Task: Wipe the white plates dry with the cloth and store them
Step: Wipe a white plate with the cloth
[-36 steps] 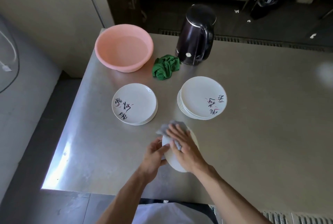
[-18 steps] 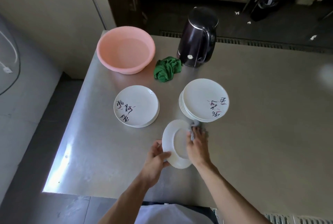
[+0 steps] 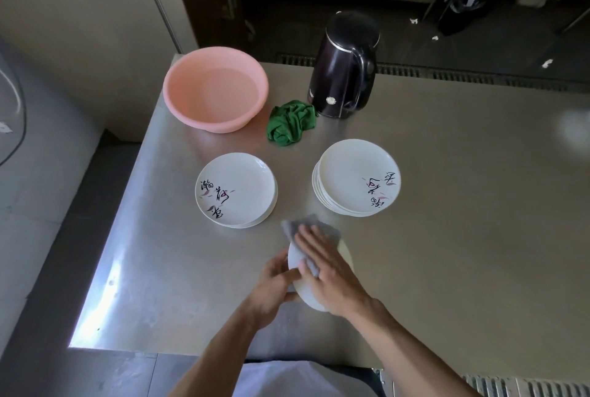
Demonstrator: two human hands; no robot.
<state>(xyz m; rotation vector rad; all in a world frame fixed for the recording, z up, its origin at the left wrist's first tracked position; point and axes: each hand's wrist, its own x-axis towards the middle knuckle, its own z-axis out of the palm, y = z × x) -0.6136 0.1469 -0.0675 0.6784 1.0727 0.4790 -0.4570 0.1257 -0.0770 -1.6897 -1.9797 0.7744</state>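
Note:
A white plate (image 3: 296, 258) is tilted up on edge above the steel table's near side. My left hand (image 3: 275, 288) grips its left rim. My right hand (image 3: 329, 272) lies with straight fingers over a grey cloth (image 3: 311, 227), pressing it against the plate's face; most of the plate is hidden behind that hand. A short stack of white plates with black lettering (image 3: 235, 190) sits left of centre. A taller stack of similar plates (image 3: 357, 177) sits to the right.
A pink basin (image 3: 215, 87) stands at the table's back left, a dark kettle (image 3: 344, 65) at the back centre, a crumpled green cloth (image 3: 291, 122) between them. The steel table (image 3: 463, 237) drops off at its left and near edges.
My right hand has swept the grey cloth from the plate's right rim back across its face, fingers now spread flat. My left hand keeps its grip on the rim.

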